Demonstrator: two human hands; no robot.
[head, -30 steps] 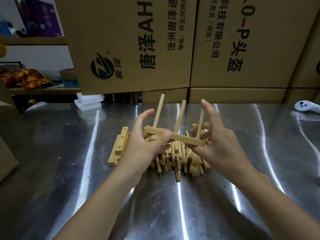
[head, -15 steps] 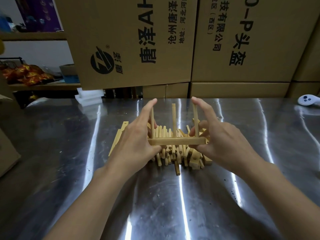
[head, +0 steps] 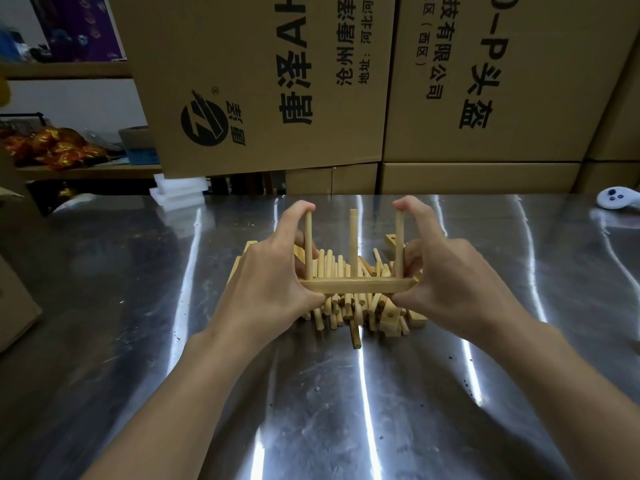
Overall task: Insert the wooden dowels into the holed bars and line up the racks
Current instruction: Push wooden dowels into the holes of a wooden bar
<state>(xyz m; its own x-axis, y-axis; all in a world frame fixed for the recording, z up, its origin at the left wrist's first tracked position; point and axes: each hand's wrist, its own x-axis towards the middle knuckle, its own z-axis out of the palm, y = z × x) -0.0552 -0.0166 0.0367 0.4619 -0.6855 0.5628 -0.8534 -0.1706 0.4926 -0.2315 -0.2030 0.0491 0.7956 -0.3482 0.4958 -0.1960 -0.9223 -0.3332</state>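
A pale wooden bar [head: 356, 285] is held level above the metal table, with three dowels standing upright in it: a left dowel [head: 308, 247], a middle dowel [head: 353, 244] and a right dowel [head: 400, 247]. My left hand [head: 270, 282] grips the bar's left end, its forefinger on top of the left dowel. My right hand [head: 450, 275] grips the right end, forefinger on top of the right dowel. Behind and below lies a heap of loose dowels and holed bars [head: 346, 306].
Flat wooden bars [head: 242, 261] lie left of the heap, mostly hidden by my left hand. Large cardboard boxes [head: 263, 81] wall off the table's far edge. White foam pieces [head: 176, 192] sit at back left, a white controller [head: 618, 199] at far right. The steel table [head: 346, 393] spreads in front.
The bar has been turned from a slant to level, and the three dowels now stand straight up. Both forefingers have come down onto the outer dowel tops.
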